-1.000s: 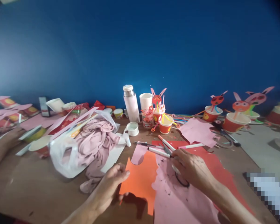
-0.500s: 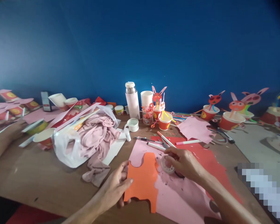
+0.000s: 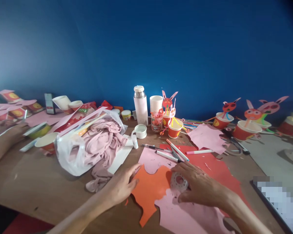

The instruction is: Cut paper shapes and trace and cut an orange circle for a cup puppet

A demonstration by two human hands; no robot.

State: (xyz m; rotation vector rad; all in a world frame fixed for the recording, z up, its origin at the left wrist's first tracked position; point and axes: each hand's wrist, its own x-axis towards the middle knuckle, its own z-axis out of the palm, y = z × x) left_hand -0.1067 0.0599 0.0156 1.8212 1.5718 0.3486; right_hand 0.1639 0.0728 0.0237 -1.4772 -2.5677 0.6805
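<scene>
A cut sheet of orange paper (image 3: 150,185), with curved notches along its edges, lies over pink paper (image 3: 185,211) in front of me. My left hand (image 3: 122,185) has its thumb and fingers on the left edge of the orange sheet. My right hand (image 3: 197,183) curves around a whitish ring (image 3: 179,183), which has a hole in its middle and small marks around it; it looks like a tape roll. Thumb and fingers lie on either side of the ring, by the orange sheet's right edge. Just above are several markers, one a white marker (image 3: 167,156).
Red paper (image 3: 217,170) lies to the right. Behind stand a thermos (image 3: 141,109), a white mug (image 3: 140,131) and paper cups with rabbit figures, one cup (image 3: 175,129) near the middle. A plastic bag (image 3: 70,159) with pink cloth is at left, beyond it another person's arm (image 3: 5,143).
The orange paper has turned and now lies lower on the table. My right hand has moved slightly right and down with the ring, and its fingers have spread around it.
</scene>
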